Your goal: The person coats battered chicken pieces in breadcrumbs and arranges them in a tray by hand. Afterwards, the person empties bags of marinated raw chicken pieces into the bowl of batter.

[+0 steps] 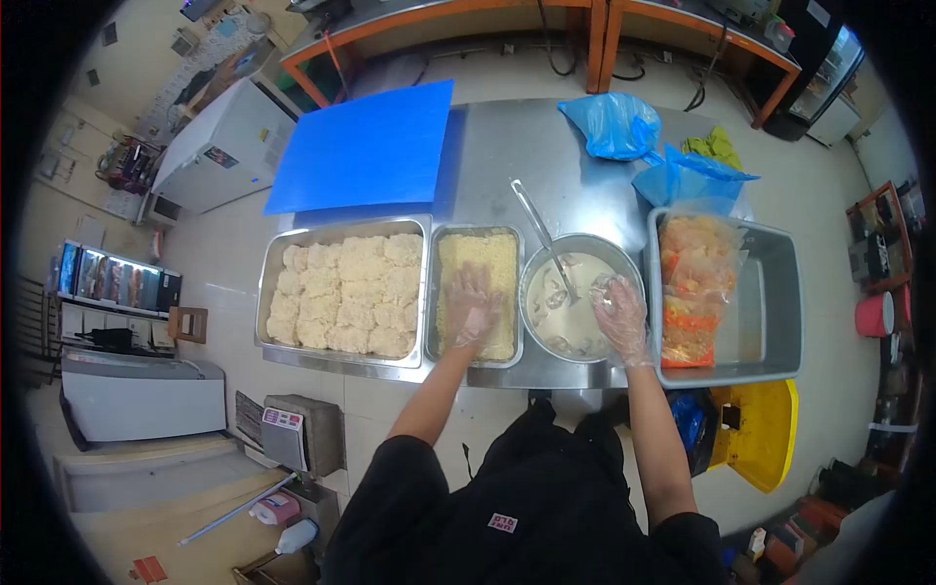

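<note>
My left hand [472, 304], in a clear plastic glove, lies with its fingers spread on the pale yellow breadcrumbs [478, 250] in a narrow metal tray [520, 292]. Over the right side of a round metal bowl [527, 327] is my right hand [622, 314], also gloved. Its fingers are curled and wet with batter; what they hold, if anything, is hidden. Creamy white batter [553, 317] with lumps in it fills the bowl, and a metal ladle [532, 213] leans inside, handle up and left. Left of the crumbs, a large metal tray [426, 292] holds rows of crumb-coated pieces [346, 292].
At right stands a grey plastic tub [795, 302] with clear bags of orange food [694, 263]. Blue plastic bags [614, 127] and a blue board [366, 146] lie farther back on the steel table [497, 146]. A yellow bin lid [770, 434] juts out below the tub.
</note>
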{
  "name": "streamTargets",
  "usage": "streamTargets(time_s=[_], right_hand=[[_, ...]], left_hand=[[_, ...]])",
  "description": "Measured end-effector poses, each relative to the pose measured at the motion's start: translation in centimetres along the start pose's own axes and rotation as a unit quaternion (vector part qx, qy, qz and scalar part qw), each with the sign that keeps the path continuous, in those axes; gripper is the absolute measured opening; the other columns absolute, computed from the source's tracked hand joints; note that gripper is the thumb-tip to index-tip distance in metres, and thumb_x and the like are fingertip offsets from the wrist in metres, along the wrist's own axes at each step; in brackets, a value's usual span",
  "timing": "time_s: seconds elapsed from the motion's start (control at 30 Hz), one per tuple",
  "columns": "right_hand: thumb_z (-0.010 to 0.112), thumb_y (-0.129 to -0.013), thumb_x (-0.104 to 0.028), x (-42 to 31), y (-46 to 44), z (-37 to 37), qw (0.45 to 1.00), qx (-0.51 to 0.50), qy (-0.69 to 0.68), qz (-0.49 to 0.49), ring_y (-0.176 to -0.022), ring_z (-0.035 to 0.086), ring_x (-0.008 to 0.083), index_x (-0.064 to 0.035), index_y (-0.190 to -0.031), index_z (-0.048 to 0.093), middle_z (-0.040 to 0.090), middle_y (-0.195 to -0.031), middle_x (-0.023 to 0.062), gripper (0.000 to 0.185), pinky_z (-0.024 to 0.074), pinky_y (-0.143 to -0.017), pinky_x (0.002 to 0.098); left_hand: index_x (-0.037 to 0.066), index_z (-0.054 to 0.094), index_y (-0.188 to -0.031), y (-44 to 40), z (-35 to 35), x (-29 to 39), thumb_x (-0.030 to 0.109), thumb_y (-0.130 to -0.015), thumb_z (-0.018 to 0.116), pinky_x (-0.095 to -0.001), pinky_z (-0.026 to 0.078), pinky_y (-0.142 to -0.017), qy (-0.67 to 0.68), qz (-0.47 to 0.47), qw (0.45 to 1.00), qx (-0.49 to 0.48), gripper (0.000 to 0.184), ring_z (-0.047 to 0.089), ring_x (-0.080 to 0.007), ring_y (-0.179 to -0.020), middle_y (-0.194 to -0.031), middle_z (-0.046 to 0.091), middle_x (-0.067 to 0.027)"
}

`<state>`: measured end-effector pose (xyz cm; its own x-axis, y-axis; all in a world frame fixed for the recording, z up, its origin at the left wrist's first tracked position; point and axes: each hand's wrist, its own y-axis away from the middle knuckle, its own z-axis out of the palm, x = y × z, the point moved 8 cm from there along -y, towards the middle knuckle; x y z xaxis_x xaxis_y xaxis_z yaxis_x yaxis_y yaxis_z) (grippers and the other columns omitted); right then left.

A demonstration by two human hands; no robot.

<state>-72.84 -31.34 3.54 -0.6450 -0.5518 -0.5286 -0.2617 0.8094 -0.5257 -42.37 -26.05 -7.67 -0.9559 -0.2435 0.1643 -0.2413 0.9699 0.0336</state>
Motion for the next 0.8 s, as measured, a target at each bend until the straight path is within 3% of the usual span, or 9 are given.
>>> streamTargets(time_s=[0.1,0.2,0.3,0.4,0.5,0.6,0.7,0.8], right_hand=[[0.078,-0.085,-0.012,-0.1,-0.2,0.0,1.000,-0.001,-0.012,0.004,-0.102,0.067,0.0425,-0.0038,-0.109,0.068,0.067,-0.111,0.0206,0.027,0.0556,-0.089,0.0502],[0.077,-0.083,-0.010,-1.3,-0.7,0.3,0.999,-0.043,0.009,-0.019,-0.100,0.067,0.0414,-0.0051,-0.110,0.069,0.066,-0.111,0.0192,0.029,0.0560,-0.086,0.0494],[0.071,-0.083,-0.009,-3.5,-1.5,2.5,0.978,-0.190,0.000,-0.088,-0.094,0.068,0.0391,-0.0053,-0.106,0.069,0.068,-0.105,0.0172,0.024,0.0568,-0.082,0.0489],[0.067,-0.084,-0.012,-5.6,-1.0,6.4,0.928,-0.346,0.102,-0.092,-0.089,0.070,0.0370,-0.0049,-0.101,0.070,0.070,-0.099,0.0160,0.019,0.0578,-0.080,0.0478],[0.061,-0.088,-0.013,-6.1,-0.3,10.2,0.890,-0.377,0.219,-0.133,-0.083,0.071,0.0357,-0.0048,-0.094,0.069,0.072,-0.094,0.0153,0.014,0.0581,-0.077,0.0477],[0.060,-0.087,-0.017,-5.6,0.0,12.1,0.904,-0.292,0.221,-0.221,-0.082,0.073,0.0291,-0.0086,-0.085,0.068,0.069,-0.083,0.0132,0.012,0.0569,-0.069,0.0445],[0.061,-0.087,-0.018,-5.0,-0.2,13.3,0.893,-0.310,0.243,-0.218,-0.078,0.071,0.0293,-0.0096,-0.085,0.067,0.068,-0.080,0.0117,0.010,0.0552,-0.065,0.0452],[0.056,-0.090,-0.014,-5.5,-0.1,12.2,0.880,-0.284,0.269,-0.268,-0.077,0.072,0.0301,-0.0083,-0.085,0.069,0.070,-0.081,0.0141,0.016,0.0572,-0.068,0.0462]], left_hand=[[0.013,0.026,-0.167,3.1,-1.5,0.3,0.053,-0.103,0.046,-0.0624,0.016,-0.125,-0.011,0.067,0.997,0.023,0.078,0.025,-0.0504,-0.154,-0.171,0.019,-0.0260],[0.012,0.023,-0.167,3.9,-0.9,0.6,0.051,-0.104,0.047,-0.0621,0.014,-0.126,-0.014,0.023,0.992,-0.127,0.078,0.019,-0.0487,-0.156,-0.172,0.014,-0.0249],[0.012,0.021,-0.167,5.0,-2.6,0.6,0.048,-0.105,0.046,-0.0585,0.014,-0.128,0.070,0.034,0.995,-0.064,0.076,0.019,-0.0463,-0.157,-0.173,0.015,-0.0226],[0.011,0.020,-0.167,7.4,-4.8,-0.1,0.044,-0.106,0.046,-0.0537,0.017,-0.128,0.147,-0.026,0.988,-0.044,0.074,0.020,-0.0426,-0.158,-0.173,0.017,-0.0193],[0.011,0.022,-0.166,8.7,-3.8,-1.9,0.040,-0.108,0.045,-0.0509,0.018,-0.129,0.207,-0.056,0.977,0.006,0.070,0.020,-0.0393,-0.159,-0.173,0.020,-0.0179],[0.010,0.028,-0.165,9.5,-2.0,-2.8,0.038,-0.108,0.045,-0.0510,0.022,-0.128,0.230,-0.069,0.970,0.039,0.066,0.026,-0.0389,-0.156,-0.169,0.029,-0.0190],[0.007,0.043,-0.156,9.8,-3.0,-2.7,0.038,-0.105,0.050,-0.0555,0.031,-0.122,0.208,-0.056,0.969,0.122,0.060,0.044,-0.0386,-0.145,-0.157,0.048,-0.0199],[0.008,0.041,-0.158,9.9,-3.4,-2.8,0.034,-0.106,0.049,-0.0523,0.032,-0.123,0.208,-0.075,0.968,0.120,0.059,0.047,-0.0389,-0.144,-0.159,0.047,-0.0183]])
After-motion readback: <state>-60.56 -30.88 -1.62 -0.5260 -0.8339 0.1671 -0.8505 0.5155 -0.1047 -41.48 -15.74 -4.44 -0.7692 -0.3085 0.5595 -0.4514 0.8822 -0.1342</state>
